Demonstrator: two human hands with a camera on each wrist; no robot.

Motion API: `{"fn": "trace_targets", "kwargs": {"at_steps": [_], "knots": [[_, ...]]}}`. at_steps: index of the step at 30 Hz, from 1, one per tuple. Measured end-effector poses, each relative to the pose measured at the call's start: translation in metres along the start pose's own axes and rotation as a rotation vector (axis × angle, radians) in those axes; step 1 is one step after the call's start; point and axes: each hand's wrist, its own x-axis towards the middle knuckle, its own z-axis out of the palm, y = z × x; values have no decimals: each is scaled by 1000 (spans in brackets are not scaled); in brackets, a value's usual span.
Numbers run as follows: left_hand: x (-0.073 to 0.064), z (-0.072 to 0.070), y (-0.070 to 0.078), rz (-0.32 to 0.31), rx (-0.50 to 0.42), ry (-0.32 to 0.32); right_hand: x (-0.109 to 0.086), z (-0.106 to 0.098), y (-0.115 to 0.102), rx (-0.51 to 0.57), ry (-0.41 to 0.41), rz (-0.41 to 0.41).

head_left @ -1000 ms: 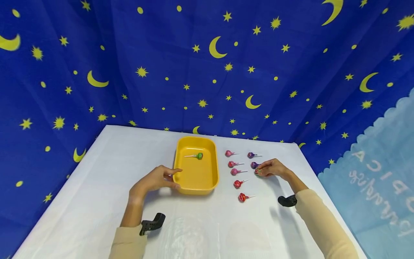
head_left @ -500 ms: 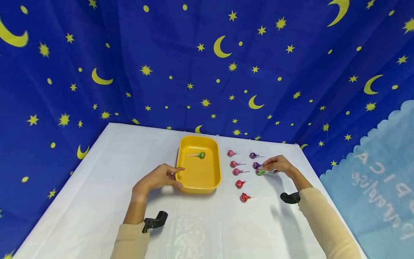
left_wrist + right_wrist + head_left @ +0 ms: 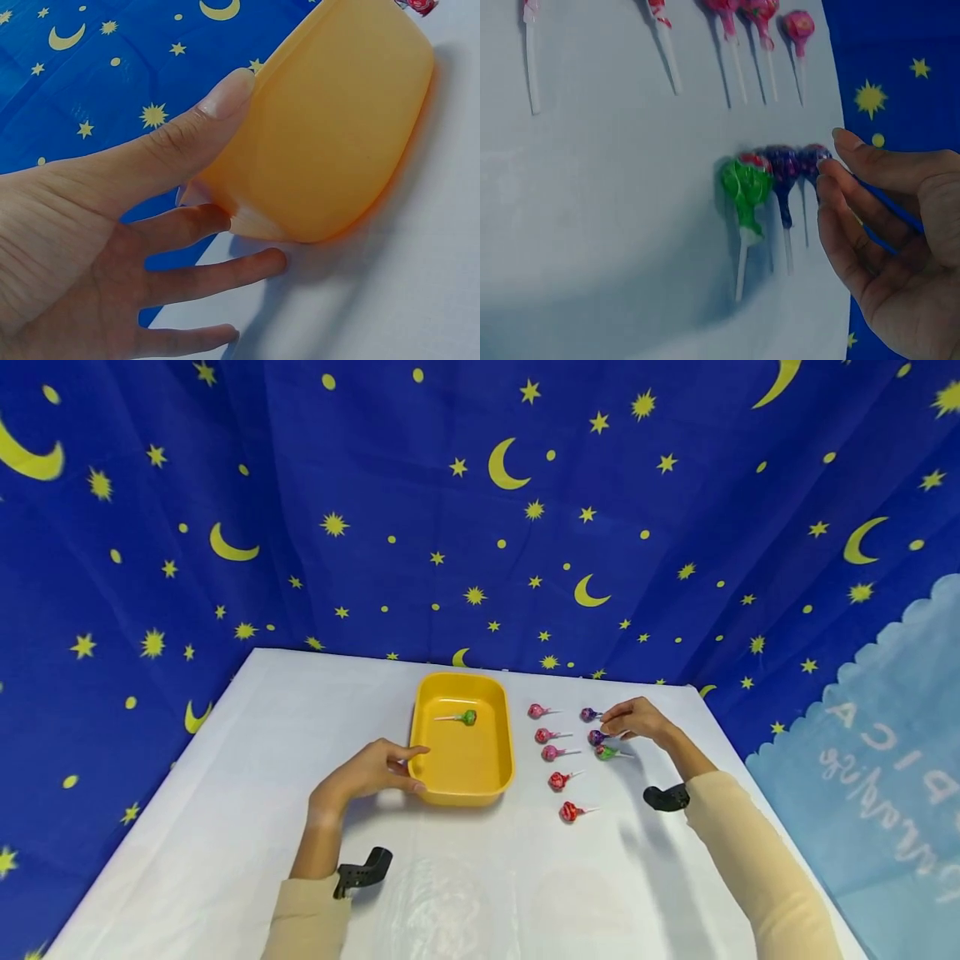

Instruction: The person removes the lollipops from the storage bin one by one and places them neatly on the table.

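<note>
My left hand (image 3: 367,772) pinches the near left side of a yellow tray (image 3: 497,789), with thumb and a finger at its wall (image 3: 337,127); its other fingers are spread. In the tray lies one green lollipop (image 3: 468,717). My right hand (image 3: 639,720) hovers at the table's right, its fingertips beside the farther purple lollipop (image 3: 588,714). In the right wrist view, a gap shows between thumb and fingers (image 3: 834,225), and that lollipop is partly behind them. Close by lie a second purple lollipop (image 3: 784,169) and a green-and-red lollipop (image 3: 746,187).
Between tray and right hand runs a column of pink lollipops (image 3: 550,752) and red lollipops (image 3: 569,812), sticks pointing right. A white cloth covers the table (image 3: 315,693). Behind it hangs a blue curtain (image 3: 420,485) with moons and stars; a light blue banner (image 3: 885,760) is at right.
My right hand has left the green-and-red lollipop, now lying on the table, and moved farther back past the nearer purple lollipop to the farther one. My left hand stays on the tray.
</note>
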Motion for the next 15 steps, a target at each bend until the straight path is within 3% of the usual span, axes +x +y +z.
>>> {"fn": "trace_targets", "kwargs": {"at_steps": [8,15], "knots": [[1,1,-1,-10,-4,0,5,4,-19,-6,-45,-39],[-1,0,1,-23,-2,9,7,-3,-29,-35,-25,-60]]}}
